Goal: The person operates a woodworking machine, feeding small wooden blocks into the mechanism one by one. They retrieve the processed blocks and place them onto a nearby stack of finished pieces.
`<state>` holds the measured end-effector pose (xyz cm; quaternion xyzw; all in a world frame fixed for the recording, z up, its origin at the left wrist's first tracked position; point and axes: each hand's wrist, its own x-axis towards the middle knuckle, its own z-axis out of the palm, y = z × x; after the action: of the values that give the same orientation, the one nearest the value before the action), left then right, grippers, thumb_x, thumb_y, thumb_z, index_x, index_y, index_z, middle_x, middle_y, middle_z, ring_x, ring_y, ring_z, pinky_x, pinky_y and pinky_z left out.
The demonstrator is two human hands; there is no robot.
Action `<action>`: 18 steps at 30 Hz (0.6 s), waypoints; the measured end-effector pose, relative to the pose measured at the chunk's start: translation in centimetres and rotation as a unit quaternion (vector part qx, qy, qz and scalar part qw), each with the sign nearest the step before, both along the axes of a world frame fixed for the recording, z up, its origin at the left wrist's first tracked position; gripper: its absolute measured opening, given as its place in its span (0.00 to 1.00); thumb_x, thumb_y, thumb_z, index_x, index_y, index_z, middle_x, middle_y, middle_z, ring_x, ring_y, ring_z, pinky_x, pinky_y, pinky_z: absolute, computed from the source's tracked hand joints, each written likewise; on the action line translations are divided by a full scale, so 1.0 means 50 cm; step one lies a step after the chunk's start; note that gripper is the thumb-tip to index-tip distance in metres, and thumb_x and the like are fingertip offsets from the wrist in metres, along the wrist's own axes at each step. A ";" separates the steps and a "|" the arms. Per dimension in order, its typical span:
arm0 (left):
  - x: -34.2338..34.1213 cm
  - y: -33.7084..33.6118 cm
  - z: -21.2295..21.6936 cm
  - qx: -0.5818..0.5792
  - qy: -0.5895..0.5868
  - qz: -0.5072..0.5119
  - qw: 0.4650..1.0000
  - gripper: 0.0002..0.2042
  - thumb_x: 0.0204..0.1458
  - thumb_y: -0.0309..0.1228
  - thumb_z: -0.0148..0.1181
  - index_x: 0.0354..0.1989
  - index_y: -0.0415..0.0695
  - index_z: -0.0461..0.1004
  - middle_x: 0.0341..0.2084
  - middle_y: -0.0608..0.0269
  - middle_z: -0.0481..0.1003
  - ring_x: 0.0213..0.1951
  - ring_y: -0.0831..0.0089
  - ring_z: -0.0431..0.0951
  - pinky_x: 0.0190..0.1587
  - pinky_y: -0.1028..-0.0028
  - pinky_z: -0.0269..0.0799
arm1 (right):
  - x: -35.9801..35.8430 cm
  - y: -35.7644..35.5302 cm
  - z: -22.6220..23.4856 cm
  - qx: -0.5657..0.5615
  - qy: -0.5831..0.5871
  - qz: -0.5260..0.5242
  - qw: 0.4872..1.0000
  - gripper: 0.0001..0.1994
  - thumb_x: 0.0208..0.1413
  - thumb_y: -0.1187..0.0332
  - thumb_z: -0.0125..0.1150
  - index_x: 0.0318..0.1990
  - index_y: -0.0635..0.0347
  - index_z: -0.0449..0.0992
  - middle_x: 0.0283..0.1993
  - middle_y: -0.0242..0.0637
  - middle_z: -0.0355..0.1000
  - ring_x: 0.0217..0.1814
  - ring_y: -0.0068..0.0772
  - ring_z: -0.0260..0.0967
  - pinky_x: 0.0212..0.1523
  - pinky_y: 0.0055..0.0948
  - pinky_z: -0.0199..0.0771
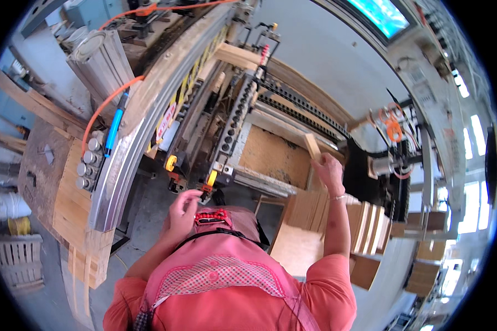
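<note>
My right hand point(330, 172) is closed on the near end of a short wooden strip point(312, 145). The strip points up and away over the right side of the machine's sawdust-covered bed point(273, 157). Below that hand, a stack of wooden boards point(308, 212) stands beside my right forearm. My left hand point(183, 213) hangs in front of my pink apron, fingers loosely bent and apart, with nothing visible in it. It is close to a yellow-handled part point(211, 177) at the machine's front edge, and I see no contact between them.
A metal rail point(132, 143) runs along the left, carrying a blue air gun point(114, 129) and an orange hose point(95, 113). Black chain tracks point(303, 105) cross the machine's far side. A lit screen point(378, 16) hangs at the upper right. Cardboard boxes point(423, 276) stand at the right.
</note>
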<state>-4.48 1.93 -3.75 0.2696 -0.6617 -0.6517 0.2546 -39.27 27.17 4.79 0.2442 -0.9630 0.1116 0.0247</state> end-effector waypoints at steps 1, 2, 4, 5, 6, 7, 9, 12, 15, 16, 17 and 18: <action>-0.036 0.003 0.007 0.028 0.014 -0.013 0.999 0.08 0.52 0.20 0.49 0.39 0.38 0.71 0.33 0.64 0.74 0.34 0.80 0.72 0.39 0.80 0.67 | -0.039 -0.050 -0.008 -0.010 0.003 0.036 0.999 0.18 0.40 0.56 0.62 0.33 0.61 0.74 0.28 0.46 0.72 0.33 0.48 0.70 0.34 0.39 0.69; -0.072 0.004 0.017 0.034 0.021 -0.028 0.999 0.08 0.51 0.20 0.49 0.39 0.37 0.71 0.33 0.64 0.74 0.34 0.81 0.72 0.39 0.80 0.67 | -0.079 -0.104 -0.015 -0.019 0.006 0.073 0.997 0.17 0.41 0.56 0.62 0.33 0.61 0.74 0.28 0.46 0.72 0.33 0.49 0.70 0.34 0.40 0.69; -0.134 0.002 0.040 0.017 0.012 -0.045 0.999 0.07 0.52 0.20 0.49 0.38 0.37 0.71 0.33 0.64 0.74 0.34 0.81 0.72 0.39 0.80 0.67 | -0.147 -0.233 -0.004 -0.052 0.024 0.159 0.986 0.17 0.41 0.56 0.61 0.33 0.61 0.73 0.30 0.46 0.72 0.35 0.48 0.70 0.34 0.40 0.69; -0.163 0.005 0.025 0.023 0.032 -0.031 0.999 0.07 0.52 0.21 0.49 0.38 0.37 0.71 0.32 0.64 0.74 0.34 0.81 0.72 0.38 0.80 0.67 | -0.182 -0.296 0.002 -0.029 0.025 0.190 0.981 0.17 0.42 0.57 0.61 0.35 0.60 0.73 0.31 0.45 0.71 0.36 0.47 0.70 0.36 0.40 0.70; -0.188 0.005 0.036 0.032 0.018 -0.029 0.999 0.07 0.52 0.21 0.49 0.38 0.37 0.71 0.32 0.64 0.74 0.33 0.82 0.72 0.38 0.80 0.68 | -0.216 -0.357 -0.001 -0.008 0.024 0.220 0.975 0.17 0.43 0.57 0.60 0.37 0.59 0.72 0.33 0.44 0.71 0.37 0.47 0.70 0.37 0.41 0.70; -0.210 0.007 0.037 0.045 0.023 -0.014 0.999 0.07 0.52 0.21 0.49 0.38 0.37 0.71 0.32 0.64 0.74 0.33 0.82 0.72 0.37 0.80 0.68 | -0.245 -0.421 -0.005 -0.020 0.045 0.254 0.966 0.17 0.43 0.57 0.60 0.37 0.60 0.72 0.33 0.45 0.71 0.38 0.47 0.70 0.38 0.40 0.70; -0.244 0.005 0.040 0.050 0.004 -0.005 0.999 0.08 0.52 0.21 0.48 0.39 0.37 0.71 0.31 0.64 0.74 0.33 0.82 0.72 0.37 0.80 0.68 | -0.295 -0.516 0.000 -0.013 0.071 0.289 0.955 0.18 0.43 0.57 0.60 0.37 0.61 0.72 0.33 0.46 0.71 0.38 0.47 0.70 0.39 0.40 0.71; -0.265 0.010 0.035 0.047 -0.020 0.047 0.998 0.08 0.52 0.21 0.48 0.39 0.37 0.71 0.31 0.64 0.75 0.33 0.82 0.72 0.37 0.80 0.68 | -0.347 -0.655 -0.013 0.016 0.074 0.331 0.941 0.18 0.43 0.58 0.60 0.35 0.65 0.71 0.35 0.49 0.71 0.40 0.47 0.71 0.40 0.40 0.72; -0.272 0.011 0.047 0.109 -0.045 0.086 0.989 0.08 0.53 0.21 0.48 0.40 0.38 0.71 0.32 0.65 0.74 0.34 0.82 0.72 0.39 0.81 0.67 | -0.394 -0.749 -0.072 0.037 0.074 0.344 0.935 0.19 0.41 0.57 0.60 0.37 0.62 0.71 0.35 0.47 0.72 0.40 0.47 0.71 0.39 0.42 0.70; -0.270 0.012 0.045 0.127 -0.045 0.103 0.985 0.08 0.53 0.21 0.48 0.40 0.38 0.71 0.32 0.65 0.74 0.34 0.83 0.71 0.39 0.81 0.67 | -0.393 -0.775 -0.079 0.053 0.041 0.342 0.937 0.19 0.40 0.57 0.61 0.37 0.62 0.71 0.35 0.47 0.72 0.39 0.47 0.71 0.39 0.42 0.71; -0.261 0.008 0.026 0.128 -0.071 0.095 0.985 0.08 0.53 0.22 0.48 0.41 0.38 0.70 0.33 0.65 0.73 0.35 0.82 0.71 0.41 0.81 0.67 | -0.391 -0.795 -0.087 0.070 0.008 0.337 0.939 0.20 0.39 0.57 0.61 0.37 0.62 0.71 0.34 0.47 0.73 0.39 0.47 0.71 0.39 0.41 0.71; -0.265 0.007 0.026 0.138 -0.068 0.101 0.983 0.08 0.53 0.22 0.48 0.41 0.37 0.70 0.33 0.66 0.73 0.35 0.82 0.71 0.41 0.81 0.67 | -0.395 -0.808 -0.095 0.078 0.012 0.344 0.936 0.20 0.39 0.58 0.61 0.38 0.62 0.71 0.34 0.47 0.73 0.39 0.47 0.72 0.38 0.41 0.71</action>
<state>-17.73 2.27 -2.46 0.4108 -0.5508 -0.6879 0.2338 -59.00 -13.21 0.04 0.5631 -0.8253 0.0344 -0.0225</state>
